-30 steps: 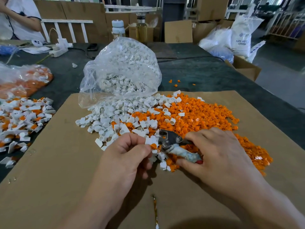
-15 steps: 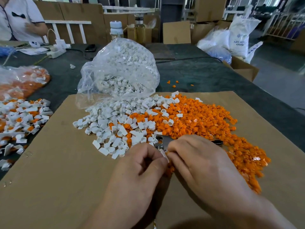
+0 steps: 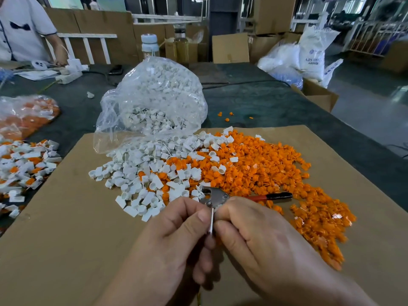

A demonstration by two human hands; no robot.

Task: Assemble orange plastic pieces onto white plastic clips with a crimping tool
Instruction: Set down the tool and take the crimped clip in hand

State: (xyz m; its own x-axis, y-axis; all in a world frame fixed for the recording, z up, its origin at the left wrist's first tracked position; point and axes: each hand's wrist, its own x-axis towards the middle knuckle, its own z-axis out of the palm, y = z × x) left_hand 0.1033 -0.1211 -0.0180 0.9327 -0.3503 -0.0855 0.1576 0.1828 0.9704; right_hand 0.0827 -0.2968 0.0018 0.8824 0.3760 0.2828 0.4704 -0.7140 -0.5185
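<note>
My left hand (image 3: 176, 235) pinches a thin white clip (image 3: 211, 221) between thumb and forefinger, held upright just below the metal head of the crimping tool (image 3: 215, 196). My right hand (image 3: 254, 235) curls round the tool's lower handle, and its red and black upper handle (image 3: 271, 196) sticks out to the right over the orange pieces (image 3: 265, 168). Loose white clips (image 3: 141, 173) lie in a heap on the left of the brown cardboard sheet (image 3: 66, 217), mixed with orange ones where the heaps meet. No orange piece shows in the tool's jaws.
A clear bag of white clips (image 3: 159, 96) spills onto the cardboard's far edge. Assembled white-and-orange parts (image 3: 24, 164) and a bag of orange pieces (image 3: 26, 113) lie at the left. Another person (image 3: 24, 29) sits at the far left. Bottles, cartons and white sacks stand behind.
Both hands drew together and lifted toward me. The tool's head now points up above my fingers, and the white clip stands upright between the two hands.
</note>
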